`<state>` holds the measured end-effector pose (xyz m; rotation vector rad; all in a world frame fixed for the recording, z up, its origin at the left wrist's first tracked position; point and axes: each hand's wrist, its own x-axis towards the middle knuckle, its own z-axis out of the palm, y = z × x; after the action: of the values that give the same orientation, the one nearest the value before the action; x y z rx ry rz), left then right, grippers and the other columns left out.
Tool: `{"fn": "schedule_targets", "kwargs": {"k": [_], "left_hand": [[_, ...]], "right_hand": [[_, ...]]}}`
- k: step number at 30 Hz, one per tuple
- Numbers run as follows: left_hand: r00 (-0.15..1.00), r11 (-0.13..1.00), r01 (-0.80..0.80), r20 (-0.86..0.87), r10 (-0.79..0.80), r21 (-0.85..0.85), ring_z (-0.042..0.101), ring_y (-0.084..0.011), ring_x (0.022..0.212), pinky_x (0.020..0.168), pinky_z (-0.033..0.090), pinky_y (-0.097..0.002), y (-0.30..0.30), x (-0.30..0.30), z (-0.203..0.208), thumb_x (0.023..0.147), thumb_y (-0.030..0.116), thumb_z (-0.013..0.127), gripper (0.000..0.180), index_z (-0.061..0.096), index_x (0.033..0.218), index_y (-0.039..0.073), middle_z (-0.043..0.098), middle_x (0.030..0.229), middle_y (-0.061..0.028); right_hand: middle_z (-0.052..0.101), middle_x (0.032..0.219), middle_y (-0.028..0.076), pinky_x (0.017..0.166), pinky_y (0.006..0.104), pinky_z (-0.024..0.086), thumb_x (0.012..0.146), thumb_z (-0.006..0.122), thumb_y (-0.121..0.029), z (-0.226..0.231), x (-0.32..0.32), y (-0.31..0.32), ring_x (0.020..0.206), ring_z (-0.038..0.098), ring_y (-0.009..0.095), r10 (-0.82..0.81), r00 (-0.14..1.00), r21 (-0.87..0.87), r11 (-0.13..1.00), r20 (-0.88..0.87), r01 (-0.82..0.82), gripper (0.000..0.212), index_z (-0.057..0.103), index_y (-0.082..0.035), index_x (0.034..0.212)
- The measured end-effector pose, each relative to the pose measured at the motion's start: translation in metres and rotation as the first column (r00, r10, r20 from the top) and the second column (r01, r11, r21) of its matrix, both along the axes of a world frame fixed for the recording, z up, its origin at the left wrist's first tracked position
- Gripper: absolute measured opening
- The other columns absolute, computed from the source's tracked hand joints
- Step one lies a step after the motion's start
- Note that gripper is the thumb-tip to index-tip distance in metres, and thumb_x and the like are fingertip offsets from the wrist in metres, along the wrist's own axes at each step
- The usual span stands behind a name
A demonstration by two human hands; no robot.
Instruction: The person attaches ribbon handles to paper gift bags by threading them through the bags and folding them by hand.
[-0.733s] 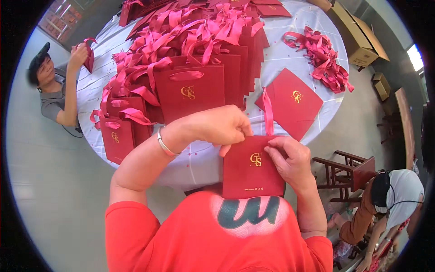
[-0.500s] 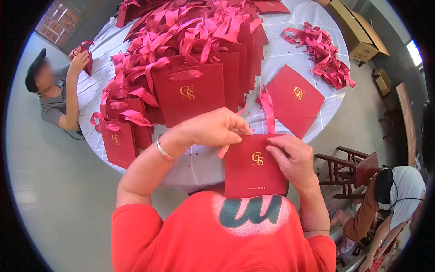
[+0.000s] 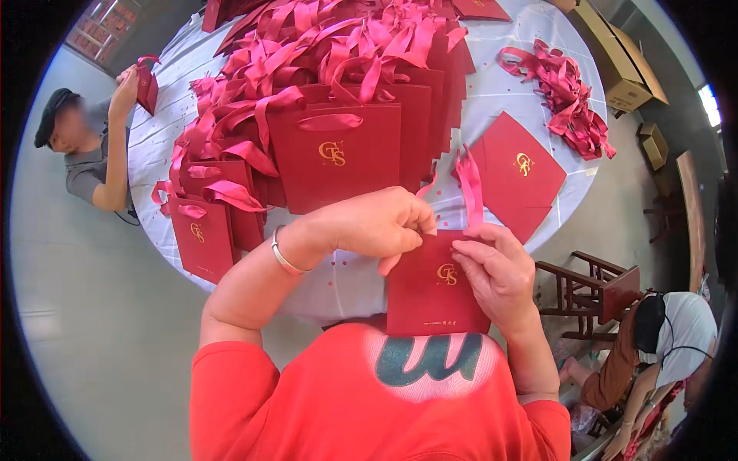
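A small red paper gift bag (image 3: pixel 419 296) with a gold emblem is upright against my shirt, at the table's near edge. My right hand (image 3: pixel 500 265) pinches its upper right side, thumb and fingers closed on the paper. At its upper left edge my left hand (image 3: pixel 384 223), a silver bangle on the wrist, has its fingertips pressed together; what lies between them is hidden. A pink ribbon (image 3: pixel 470 188) rises from behind the bag's top, by my right fingers. Beyond, flat red bags (image 3: pixel 511 177) lie overlapped on the table.
Many red bags with ribbon handles (image 3: pixel 338 154) crowd the round white-covered table (image 3: pixel 492 84). Loose ribbons (image 3: pixel 565 100) are heaped at far right. One person (image 3: pixel 84 146) holds a bag at left; another (image 3: pixel 676 330) bends at lower right beside a wooden stool (image 3: pixel 596 292). Cardboard boxes (image 3: pixel 619 69) stand behind.
The view has shifted slightly, so the table's things sit a little further right. Both hands stay at the bag's top, with my right fingers slightly shifted along its edge.
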<state>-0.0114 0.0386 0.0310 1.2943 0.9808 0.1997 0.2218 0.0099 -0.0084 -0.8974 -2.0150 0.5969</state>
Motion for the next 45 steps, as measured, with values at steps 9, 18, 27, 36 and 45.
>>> {"fn": "schedule_targets", "kwargs": {"k": [9, 18, 27, 36, 45], "left_hand": [[0.988, 0.993, -0.058, 0.139, 0.072, -0.099, 0.056, -0.0081, 0.045, 0.046, 0.042, -0.0225, -0.004, -0.006, -0.007, 0.094, 0.003, 0.053, 0.016, 0.055, 0.106, -0.005, 0.060, 0.072, -0.0019], [0.976, 0.989, -0.054, 0.204, 0.083, -0.141, 0.057, -0.0076, 0.046, 0.046, 0.042, -0.0219, -0.005, -0.006, -0.006, 0.093, 0.003, 0.054, 0.015, 0.057, 0.105, -0.005, 0.060, 0.072, -0.0017], [0.934, 0.976, -0.050, 0.337, 0.121, -0.213, 0.055, -0.0058, 0.046, 0.045, 0.041, -0.0207, -0.008, -0.005, -0.021, 0.092, 0.005, 0.059, 0.015, 0.059, 0.106, -0.003, 0.060, 0.072, -0.0002], [0.954, 0.972, -0.139, 0.237, 0.182, -0.187, 0.053, -0.0051, 0.044, 0.042, 0.039, -0.0203, -0.013, 0.002, -0.012, 0.091, 0.004, 0.061, 0.010, 0.060, 0.100, 0.000, 0.060, 0.071, 0.0007], [0.971, 0.969, -0.239, -0.003, 0.239, 0.065, 0.055, -0.0068, 0.045, 0.040, 0.039, -0.0222, -0.019, 0.010, -0.007, 0.088, 0.009, 0.067, 0.013, 0.057, 0.089, 0.001, 0.060, 0.070, -0.0004]], "right_hand": [[0.067, 0.095, 0.013, 0.070, 0.0305, 0.054, 0.072, 0.078, 0.004, -0.001, 0.004, 0.007, 0.083, 0.067, 0.025, 0.040, 0.999, -0.054, 0.998, -0.030, -0.041, 0.022, 0.072, -0.002, 0.092], [0.067, 0.095, 0.011, 0.066, 0.0327, 0.054, 0.072, 0.078, 0.000, 0.009, -0.001, 0.001, 0.080, 0.067, 0.025, -0.033, 0.995, 0.102, 0.995, 0.090, 0.024, 0.022, 0.071, -0.004, 0.092], [0.067, 0.092, 0.012, 0.064, 0.0322, 0.054, 0.073, 0.077, 0.002, -0.003, 0.003, 0.009, 0.077, 0.067, 0.025, 0.065, 0.998, 0.032, 0.997, -0.024, -0.064, 0.019, 0.070, -0.004, 0.090], [0.067, 0.093, 0.012, 0.066, 0.0319, 0.054, 0.073, 0.077, 0.002, -0.002, 0.004, 0.008, 0.079, 0.067, 0.025, 0.047, 0.998, 0.002, 0.999, -0.028, -0.047, 0.019, 0.070, -0.003, 0.091], [0.066, 0.089, 0.013, 0.062, 0.0308, 0.053, 0.073, 0.078, 0.003, 0.016, -0.001, -0.002, 0.075, 0.066, 0.025, -0.010, 1.000, 0.149, 0.989, -0.013, 0.012, 0.026, 0.072, -0.003, 0.098]]}}
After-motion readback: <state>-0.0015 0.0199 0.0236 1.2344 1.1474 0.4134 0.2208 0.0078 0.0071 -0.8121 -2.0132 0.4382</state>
